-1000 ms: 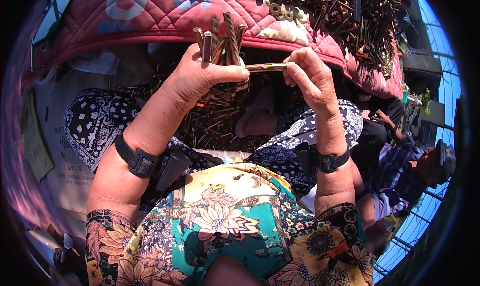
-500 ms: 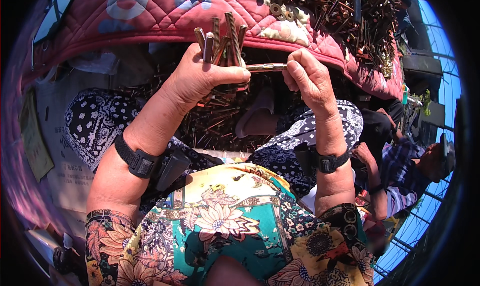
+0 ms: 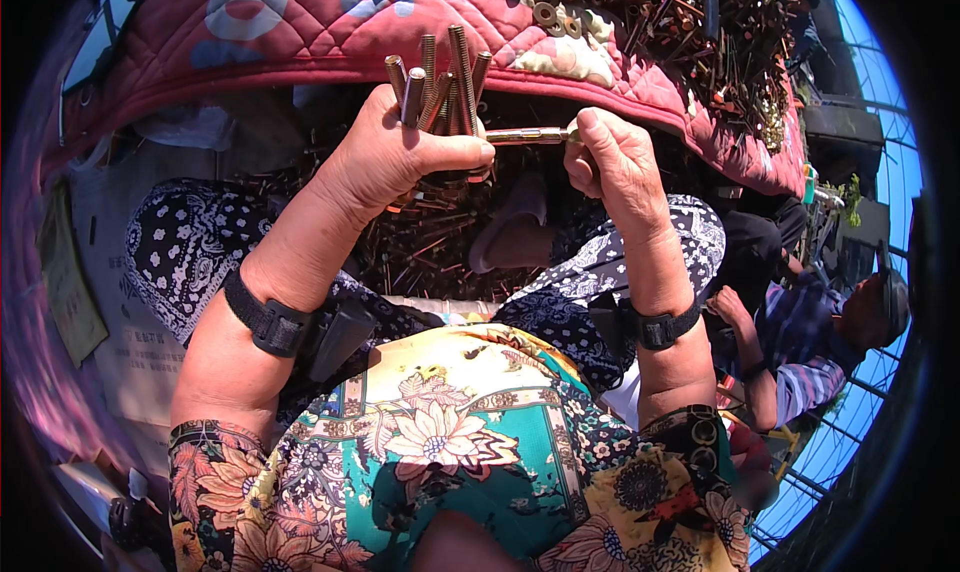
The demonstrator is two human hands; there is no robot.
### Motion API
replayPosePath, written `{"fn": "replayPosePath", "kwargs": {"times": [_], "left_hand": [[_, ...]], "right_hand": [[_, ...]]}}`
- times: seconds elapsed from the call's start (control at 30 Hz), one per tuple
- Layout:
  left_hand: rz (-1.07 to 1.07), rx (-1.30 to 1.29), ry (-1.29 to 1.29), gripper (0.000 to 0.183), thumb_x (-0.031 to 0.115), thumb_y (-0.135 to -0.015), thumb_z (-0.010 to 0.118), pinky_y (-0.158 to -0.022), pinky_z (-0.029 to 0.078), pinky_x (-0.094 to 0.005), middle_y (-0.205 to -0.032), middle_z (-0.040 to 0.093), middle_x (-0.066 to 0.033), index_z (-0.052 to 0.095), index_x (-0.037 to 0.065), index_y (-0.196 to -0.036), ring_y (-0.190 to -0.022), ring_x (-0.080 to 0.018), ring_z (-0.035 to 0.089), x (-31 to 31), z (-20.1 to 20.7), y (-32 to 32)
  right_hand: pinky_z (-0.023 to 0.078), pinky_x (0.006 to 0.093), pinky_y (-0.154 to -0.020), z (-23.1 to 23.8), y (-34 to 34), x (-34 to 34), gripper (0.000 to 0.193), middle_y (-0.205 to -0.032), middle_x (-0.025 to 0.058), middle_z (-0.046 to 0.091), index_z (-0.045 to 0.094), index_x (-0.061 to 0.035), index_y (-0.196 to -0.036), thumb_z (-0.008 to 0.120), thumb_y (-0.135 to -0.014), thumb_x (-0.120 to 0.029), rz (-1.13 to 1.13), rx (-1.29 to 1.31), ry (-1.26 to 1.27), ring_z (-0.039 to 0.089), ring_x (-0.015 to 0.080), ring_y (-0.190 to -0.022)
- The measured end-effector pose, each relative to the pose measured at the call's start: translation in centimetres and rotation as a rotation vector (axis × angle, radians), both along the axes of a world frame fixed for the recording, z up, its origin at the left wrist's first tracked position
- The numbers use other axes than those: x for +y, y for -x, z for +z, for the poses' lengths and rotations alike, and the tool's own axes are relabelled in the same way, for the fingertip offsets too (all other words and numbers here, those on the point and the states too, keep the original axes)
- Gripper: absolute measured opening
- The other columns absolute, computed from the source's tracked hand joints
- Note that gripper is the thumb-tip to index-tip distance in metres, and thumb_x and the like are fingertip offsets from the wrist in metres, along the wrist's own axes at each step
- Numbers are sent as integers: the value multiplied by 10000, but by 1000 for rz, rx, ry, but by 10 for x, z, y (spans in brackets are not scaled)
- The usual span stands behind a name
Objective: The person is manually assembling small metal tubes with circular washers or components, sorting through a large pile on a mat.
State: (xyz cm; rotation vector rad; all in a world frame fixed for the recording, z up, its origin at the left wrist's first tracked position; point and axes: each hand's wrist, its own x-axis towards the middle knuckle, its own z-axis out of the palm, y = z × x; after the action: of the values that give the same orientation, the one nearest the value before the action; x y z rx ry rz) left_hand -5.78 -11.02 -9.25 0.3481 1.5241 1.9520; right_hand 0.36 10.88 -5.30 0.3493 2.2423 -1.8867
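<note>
My left hand (image 3: 385, 152) is closed around a bundle of long threaded bolts (image 3: 460, 77), which stand upright with their threaded ends above the fist. From the same hand one shiny metal bolt (image 3: 525, 136) with a sleeve-like section lies level, pointing right. Its far end meets my right hand (image 3: 615, 157), whose thumb and bent fingers pinch that tip. A small piece, perhaps a nut or washer, shows at the fingertips, too small to be sure of. The lower ends of the bundle poke out beneath my left hand.
A red quilted cover (image 3: 330, 47) spans the far side, with a heap of rusty bolts (image 3: 700, 42) and some washers (image 3: 545, 14) on it. More loose bolts (image 3: 420, 247) lie between my knees. Another person (image 3: 800, 322) sits at the right.
My right thumb and fingers have shifted around the bolt's tip, baring a small piece there. Both hands, with the bundle and the level bolt, have moved only slightly left.
</note>
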Motion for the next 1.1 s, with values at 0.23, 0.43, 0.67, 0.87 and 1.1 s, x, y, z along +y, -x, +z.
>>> {"fn": "replayPosePath", "kwargs": {"times": [0.23,0.43,0.67,0.87,1.1], "left_hand": [[-18,-38,-52,200,123,-640,729,-618,454,-247,-683,621,-53,625,13,-771,-635,-116,582,2,4,-1],[-51,-115,-52,225,127,-637,727,-622,456,-252,-700,624,-62,615,18,-799,-648,-125,591,-4,2,-3],[-49,-127,50,231,104,-652,691,-609,507,-272,-774,641,-114,585,13,-837,-637,-154,612,2,-2,-1],[-23,-126,138,268,108,-672,685,-582,503,-264,-788,649,-120,576,11,-897,-632,-160,617,0,-9,-10],[-11,-167,146,250,103,-684,674,-538,508,-263,-817,647,-140,575,19,-899,-622,-168,623,3,-7,-19]], "right_hand": [[313,185,-438,1,-6,10,170,-628,-23,451,492,-41,-815,524,-920,-171,120,66,50,387,32,-515],[424,231,-548,7,-4,10,146,-676,58,525,493,-22,-935,588,-824,-12,417,533,-611,514,112,-585],[443,309,-492,2,-12,11,127,-634,121,581,558,-25,-849,606,-831,-141,263,397,-590,593,245,-547],[465,370,-546,-28,-25,4,193,-655,149,593,564,-43,-796,590,-835,-230,128,479,-685,607,314,-628],[457,386,-564,-28,-32,10,213,-675,144,584,540,-33,-822,585,-826,-241,169,461,-545,591,328,-638]]}}
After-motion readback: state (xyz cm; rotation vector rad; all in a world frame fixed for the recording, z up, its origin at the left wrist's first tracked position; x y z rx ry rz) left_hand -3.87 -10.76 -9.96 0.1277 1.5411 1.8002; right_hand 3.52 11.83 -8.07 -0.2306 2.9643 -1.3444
